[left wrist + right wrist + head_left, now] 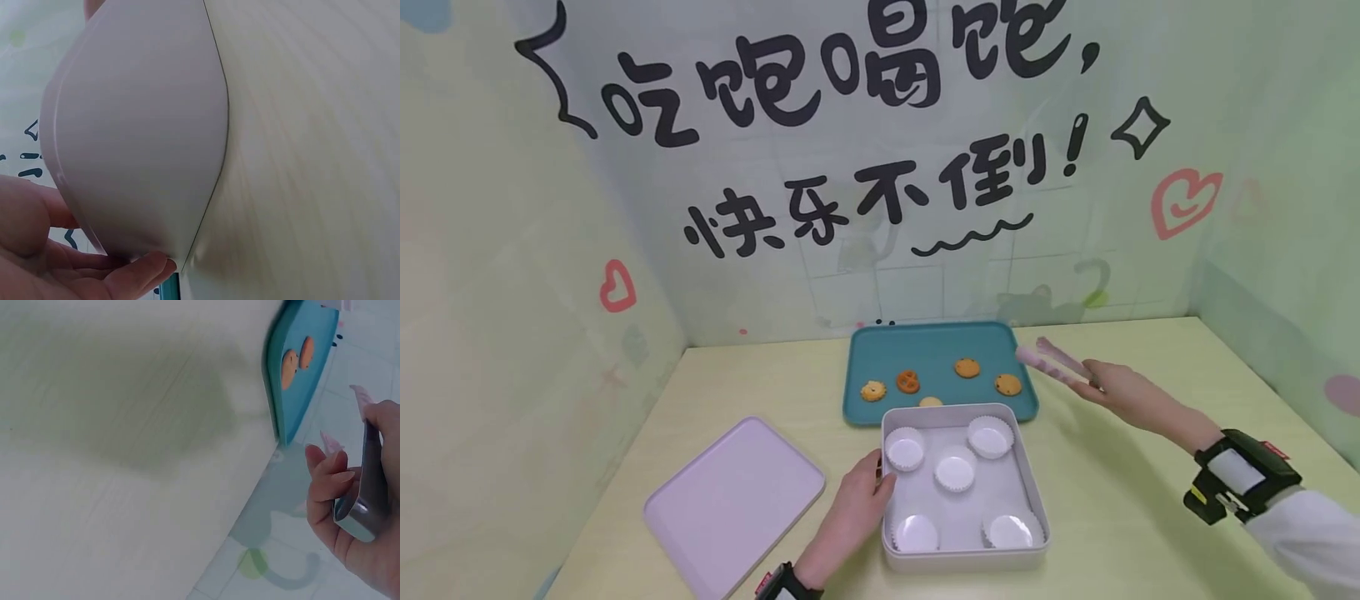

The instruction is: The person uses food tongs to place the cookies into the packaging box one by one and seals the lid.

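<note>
My left hand [857,500] holds the left wall of a pale square box [966,561], thumb near the rim and fingers on the outer side. Inside that box stand several white fluted paper cups [955,469]. In the left wrist view the fingers [134,278] lie along the lower part of the box wall [137,125]. My right hand [1123,392] grips metal tongs [373,487] with pink tips, raised beside the right edge of a teal tray [925,346]. The tong tips stand apart with nothing between them. Several cookies [967,367] and a pretzel-shaped one [907,382] lie on the tray.
A pale pink tray [737,500] lies on the table left of the box. The box's back edge overlaps the teal tray's front in the head view, partly hiding one cookie [930,402]. A printed wall [850,283] stands behind the table [1120,517].
</note>
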Demonstrator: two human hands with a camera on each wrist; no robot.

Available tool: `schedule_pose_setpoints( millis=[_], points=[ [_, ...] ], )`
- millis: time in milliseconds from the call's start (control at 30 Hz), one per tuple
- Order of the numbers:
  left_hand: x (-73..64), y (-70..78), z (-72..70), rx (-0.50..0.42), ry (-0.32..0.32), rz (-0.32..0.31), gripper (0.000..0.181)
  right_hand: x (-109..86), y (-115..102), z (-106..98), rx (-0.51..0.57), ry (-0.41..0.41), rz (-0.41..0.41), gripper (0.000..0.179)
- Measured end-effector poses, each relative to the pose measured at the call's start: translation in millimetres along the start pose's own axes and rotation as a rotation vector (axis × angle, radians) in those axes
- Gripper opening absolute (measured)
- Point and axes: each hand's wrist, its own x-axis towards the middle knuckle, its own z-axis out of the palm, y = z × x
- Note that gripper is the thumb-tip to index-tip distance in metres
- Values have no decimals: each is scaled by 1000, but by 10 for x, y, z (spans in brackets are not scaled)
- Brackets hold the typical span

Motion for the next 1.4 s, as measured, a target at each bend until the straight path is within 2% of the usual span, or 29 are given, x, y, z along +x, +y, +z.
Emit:
schedule_pose_setpoints(
  millis=[100,200,333,400,467,667,767,967,1267,1400],
  points=[
    [1,1,4,2,1,1,38,78,-66,30,-118,-44,-75,24],
    [-1,3,4,4,-1,0,39,134,-120,45,-188,-81,-113,32],
    [-2,2,1,4,-7,-6,39,187,-138,68,-196,-116,-170,51],
    [-2,-1,-1,9,-10,-5,40,206,-132,79,-197,-131,-193,52],
    [-3,-3,-1,15,-10,-3,40,232,-123,95,-196,-160,-209,62],
    [-7,-14,-4,33,1,21,38,289,-124,114,-233,-159,-213,64],
    [-4,-26,-1,40,2,27,39,320,-129,123,-286,-148,-245,64],
    [-3,-47,11,46,3,25,38,371,-160,108,-387,-95,-336,53],
    [-7,-43,3,47,-1,21,38,398,-220,38,-405,-81,-396,49],
    [-9,-32,2,48,1,27,38,398,-195,52,-370,-75,-373,47]
  ],
)
